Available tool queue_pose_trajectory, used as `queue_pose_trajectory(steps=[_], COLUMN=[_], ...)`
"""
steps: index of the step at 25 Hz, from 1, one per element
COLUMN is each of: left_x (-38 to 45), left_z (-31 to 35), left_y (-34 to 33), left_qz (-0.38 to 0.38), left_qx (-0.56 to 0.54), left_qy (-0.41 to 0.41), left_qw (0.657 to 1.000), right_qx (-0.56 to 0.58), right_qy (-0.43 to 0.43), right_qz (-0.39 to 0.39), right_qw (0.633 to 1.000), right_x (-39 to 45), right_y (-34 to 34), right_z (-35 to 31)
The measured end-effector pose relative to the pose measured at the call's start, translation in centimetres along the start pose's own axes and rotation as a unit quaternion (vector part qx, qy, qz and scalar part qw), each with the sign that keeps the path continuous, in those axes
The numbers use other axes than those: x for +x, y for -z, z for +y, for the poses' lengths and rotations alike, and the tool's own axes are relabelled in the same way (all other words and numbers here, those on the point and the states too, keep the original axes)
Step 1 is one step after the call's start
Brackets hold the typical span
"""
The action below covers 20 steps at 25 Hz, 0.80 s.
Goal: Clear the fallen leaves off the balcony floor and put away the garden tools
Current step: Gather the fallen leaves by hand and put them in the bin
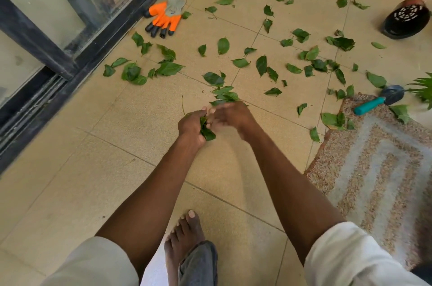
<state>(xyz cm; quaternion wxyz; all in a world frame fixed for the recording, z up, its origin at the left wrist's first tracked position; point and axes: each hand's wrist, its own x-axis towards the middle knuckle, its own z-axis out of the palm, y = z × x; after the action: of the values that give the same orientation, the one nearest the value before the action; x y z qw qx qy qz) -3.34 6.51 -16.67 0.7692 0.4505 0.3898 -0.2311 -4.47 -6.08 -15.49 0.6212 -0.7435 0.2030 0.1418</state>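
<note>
— Head view: balcony floor point(70, 192) strewn with leaves point(261, 65), trowel point(374, 102) on the mat's far edge?
— Yes. Left hand point(192, 125) clutches a full bunch point(207, 130); right hand point(230, 115), blurred, can't tell. Overstuffing may spill it.

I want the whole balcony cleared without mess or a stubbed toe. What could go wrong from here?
1. The left hand already grips a full bunch of leaves; adding more from the right hand may spill some.
2. The bare foot could slip on loose leaves or hit the trowel lying at the edge of the mat.
3. Leaves near the sliding door track might get pushed into it.
</note>
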Motion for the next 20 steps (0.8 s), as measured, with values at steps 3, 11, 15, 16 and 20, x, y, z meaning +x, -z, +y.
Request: queue_pose_trajectory(steps=[3,11,15,16,20], left_x=[0.2,0.6,1.2,1.4,1.7], left_z=[1.4,2.0,2.4,2.5,2.6], left_y=[0.0,-0.3,0.2,0.3,0.5], left_qz=[0.004,-0.013,-0.005,-0.006,-0.007], left_qx=[-0.026,-0.027,-0.036,-0.039,-0.044], left_qy=[0.021,0.027,0.036,0.037,0.034], left_qw=[0.999,0.999,0.999,0.999,0.998], right_qx=[-0.265,-0.424,-0.258,-0.25,-0.264], right_qy=[0.032,0.107,0.015,0.003,-0.041], right_qz=[0.179,0.208,0.241,0.244,0.146], right_qw=[0.947,0.875,0.936,0.937,0.952], right_x=[3.1,2.1,2.6,3.1,6.3], right_y=[1.1,-0.8,1.5,2.3,4.7], right_z=[1.3,4.2,1.9,1.3,-1.4])
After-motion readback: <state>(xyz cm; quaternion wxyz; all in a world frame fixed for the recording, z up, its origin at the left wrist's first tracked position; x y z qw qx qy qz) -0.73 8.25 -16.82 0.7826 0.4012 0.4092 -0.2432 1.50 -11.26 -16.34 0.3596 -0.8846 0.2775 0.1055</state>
